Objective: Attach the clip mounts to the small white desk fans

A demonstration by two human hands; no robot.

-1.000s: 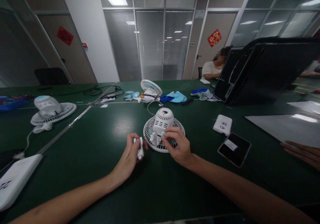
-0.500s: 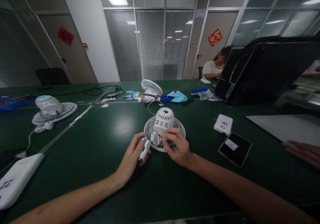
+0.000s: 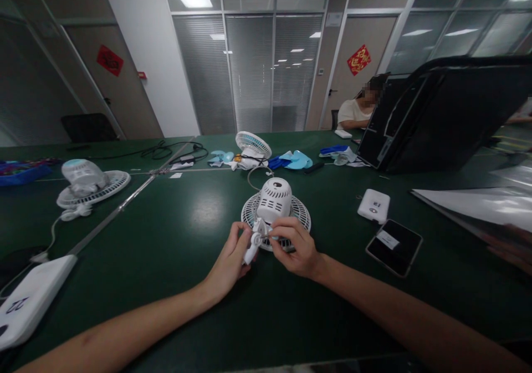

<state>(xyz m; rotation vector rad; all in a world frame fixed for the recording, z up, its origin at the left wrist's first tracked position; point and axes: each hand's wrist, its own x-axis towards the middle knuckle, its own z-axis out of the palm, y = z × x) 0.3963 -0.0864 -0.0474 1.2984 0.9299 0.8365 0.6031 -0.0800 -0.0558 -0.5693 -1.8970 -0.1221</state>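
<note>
White and slotted, the fan [image 3: 275,198] lay left of a flat phone [image 3: 399,254], left hand [image 3: 231,256] gripping a smooth part [image 3: 250,253], right hand [image 3: 298,249] pinching a slim piece [image 3: 266,236].

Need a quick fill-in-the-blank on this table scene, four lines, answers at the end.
The left hand holds a part coloured ____.
The fan nearest the hands lies with its grille facing ____.
The phone lies to the ____ of the right hand.
The table is coloured ____.

Missing words: white; down; right; green.
</note>
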